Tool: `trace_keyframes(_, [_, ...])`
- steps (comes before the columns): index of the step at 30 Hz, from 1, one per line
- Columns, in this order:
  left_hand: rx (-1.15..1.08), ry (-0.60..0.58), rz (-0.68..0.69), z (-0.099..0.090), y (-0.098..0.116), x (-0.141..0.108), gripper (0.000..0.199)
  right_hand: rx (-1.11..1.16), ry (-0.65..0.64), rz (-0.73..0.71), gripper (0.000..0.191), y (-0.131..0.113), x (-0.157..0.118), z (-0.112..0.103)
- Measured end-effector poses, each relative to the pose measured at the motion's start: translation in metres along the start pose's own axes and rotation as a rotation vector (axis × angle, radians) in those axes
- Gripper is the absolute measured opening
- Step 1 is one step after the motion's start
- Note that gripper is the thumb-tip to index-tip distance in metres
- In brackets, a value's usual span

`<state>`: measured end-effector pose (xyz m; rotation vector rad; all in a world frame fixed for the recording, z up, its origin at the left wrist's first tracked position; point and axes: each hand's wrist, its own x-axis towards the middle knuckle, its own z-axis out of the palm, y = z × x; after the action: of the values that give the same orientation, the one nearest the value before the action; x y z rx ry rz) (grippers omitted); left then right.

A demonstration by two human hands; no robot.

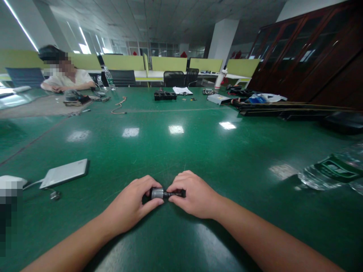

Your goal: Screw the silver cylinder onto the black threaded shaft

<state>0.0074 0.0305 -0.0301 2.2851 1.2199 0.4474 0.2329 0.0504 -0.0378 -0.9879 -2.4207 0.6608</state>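
Observation:
A small silver cylinder with a dark ridged shaft (157,193), much like a little electric motor, lies level just at the green tabletop (176,155). My left hand (129,206) closes around the silver body from the left, thumb on the near side and fingers on the far side. From the right, my right hand (195,194) pinches the ridged shaft between thumb and fingers. The shaft's dark right end shows partly under that hand. Fingers cover parts of the piece, so its full shape is hidden.
Left of my hands lies a white power bank (66,173) with a cable. A plastic water bottle (331,172) lies at right. Farther off are a black part (165,95), papers (182,90) and long dark strips (261,109). Another person (68,75) sits at far left.

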Motion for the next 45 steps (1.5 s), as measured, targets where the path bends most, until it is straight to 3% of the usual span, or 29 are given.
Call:
trace_keyframes(39, [-0.038,0.024,-0.055,-0.001,-0.001,-0.002,0.016,0.004,0.031,0.056,0.011,0.011,-0.003,-0.010])
trace_keyframes(45, [-0.032,0.022,-0.073,-0.001,0.000,0.001,0.018,0.033,0.002,0.174,0.012,0.028,-0.004,-0.025])
